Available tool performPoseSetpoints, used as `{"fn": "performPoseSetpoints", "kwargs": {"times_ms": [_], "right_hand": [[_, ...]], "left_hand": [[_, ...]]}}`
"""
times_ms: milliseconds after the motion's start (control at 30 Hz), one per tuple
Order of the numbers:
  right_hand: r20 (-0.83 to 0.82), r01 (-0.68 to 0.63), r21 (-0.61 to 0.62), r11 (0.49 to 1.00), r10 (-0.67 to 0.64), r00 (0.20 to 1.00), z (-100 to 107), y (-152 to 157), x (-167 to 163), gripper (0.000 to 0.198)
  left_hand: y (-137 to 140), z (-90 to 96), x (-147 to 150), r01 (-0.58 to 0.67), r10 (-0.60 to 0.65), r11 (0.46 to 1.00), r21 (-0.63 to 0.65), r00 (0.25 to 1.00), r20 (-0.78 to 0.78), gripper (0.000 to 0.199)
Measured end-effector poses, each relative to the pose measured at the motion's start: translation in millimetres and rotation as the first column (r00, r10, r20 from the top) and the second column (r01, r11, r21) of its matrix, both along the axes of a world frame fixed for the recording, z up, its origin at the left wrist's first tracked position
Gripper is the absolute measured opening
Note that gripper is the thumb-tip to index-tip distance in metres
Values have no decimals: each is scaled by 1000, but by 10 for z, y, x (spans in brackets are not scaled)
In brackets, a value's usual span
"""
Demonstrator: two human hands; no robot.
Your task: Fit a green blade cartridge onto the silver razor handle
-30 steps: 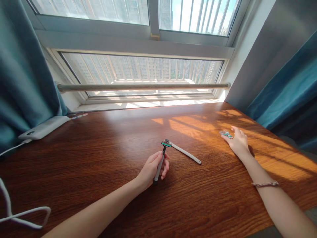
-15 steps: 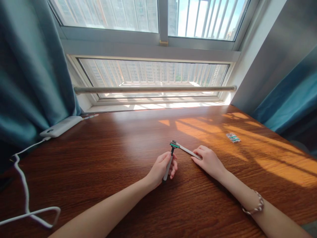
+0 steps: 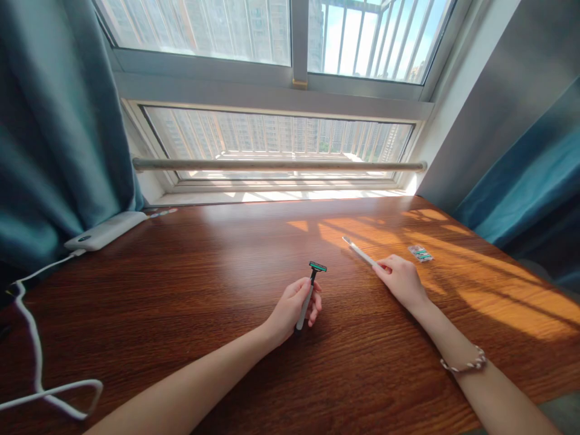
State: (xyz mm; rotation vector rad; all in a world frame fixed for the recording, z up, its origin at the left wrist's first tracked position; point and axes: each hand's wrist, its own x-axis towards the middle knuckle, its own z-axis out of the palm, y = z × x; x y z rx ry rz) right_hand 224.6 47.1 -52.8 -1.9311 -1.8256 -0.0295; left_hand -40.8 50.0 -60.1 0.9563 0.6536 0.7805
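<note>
My left hand [image 3: 296,308] is closed round the grey handle of a razor [image 3: 304,304], which it holds tilted above the table with the black and green head up. To the right, my right hand [image 3: 403,279] pinches the lower end of a white toothbrush [image 3: 360,251]. The toothbrush slants up and left, its head end in the sunlight, apart from the razor. Beyond my right hand lies a small clear pack of green-striped razor cartridges [image 3: 421,253]. A braided bracelet circles my right wrist.
The brown wooden table [image 3: 203,272] reaches to the window ledge. At the left, a white power bank [image 3: 106,231] with a white cable [image 3: 38,350] lies by a blue curtain [image 3: 67,121]. A rail [image 3: 281,165] crosses the window.
My right hand has moved right and away from me with the toothbrush, drawing its head away from the razor's head. My left hand still holds the razor in nearly the same place.
</note>
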Motion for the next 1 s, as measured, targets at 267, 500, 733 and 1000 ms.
{"fn": "performPoseSetpoints", "kwargs": {"times_ms": [267, 500, 733, 1000], "right_hand": [[85, 372, 8, 928, -371, 925, -68, 90, 884, 26], [99, 495, -35, 868, -490, 866, -144, 52, 987, 25], [84, 547, -109, 830, -541, 837, -139, 42, 1029, 29], [50, 577, -157, 801, -577, 815, -134, 38, 1056, 29]], "left_hand": [[4, 6, 1, 12, -12, 1000, 11, 1000, -10, 32], [5, -7, -3, 11, -10, 1000, 19, 1000, -15, 31], [-8, 12, -8, 11, -11, 1000, 26, 1000, -23, 29], [-6, 3, -13, 23, -22, 999, 38, 1000, -14, 29]]}}
